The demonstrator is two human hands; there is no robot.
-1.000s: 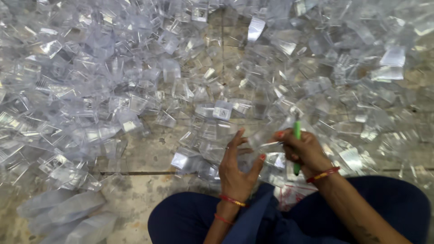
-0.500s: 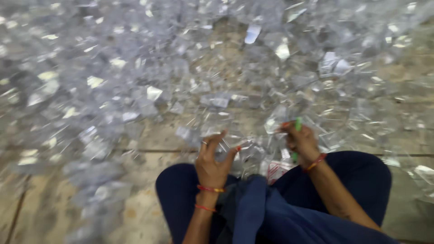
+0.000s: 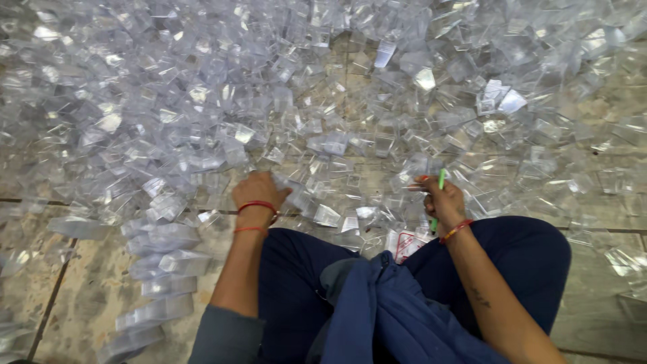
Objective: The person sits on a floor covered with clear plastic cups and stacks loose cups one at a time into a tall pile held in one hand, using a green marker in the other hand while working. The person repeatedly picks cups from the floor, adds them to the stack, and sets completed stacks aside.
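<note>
Hundreds of small clear plastic pieces (image 3: 202, 135) lie heaped across a tiled stone floor (image 3: 81, 296), filling nearly the whole head view from its top edge down to the person's knees. The person sits on that floor in dark blue trousers (image 3: 526, 256), with a blue cloth (image 3: 384, 310) bunched in the lap. The left hand (image 3: 259, 192) reaches forward to the near edge of the heap, knuckles up and fingers curled down onto a clear plastic piece (image 3: 296, 192) that juts out just to its right; the fingertips are hidden, so whether they pinch that piece or merely press on it cannot be told. Red thread bands (image 3: 256, 205) circle the left wrist. The right hand (image 3: 441, 199) is closed around a thin green stick-like tool (image 3: 439, 195), possibly a pen, held nearly upright, its top showing above the fist and its lower end below it. A red and gold bracelet (image 3: 455, 230) sits on the right wrist. Between the knees, just beside the right hand, lies a small white label with red marking (image 3: 404, 244). Along the left side of the floor, stacked rows of the clear pieces (image 3: 162, 269) lie apart from the main heap.
</note>
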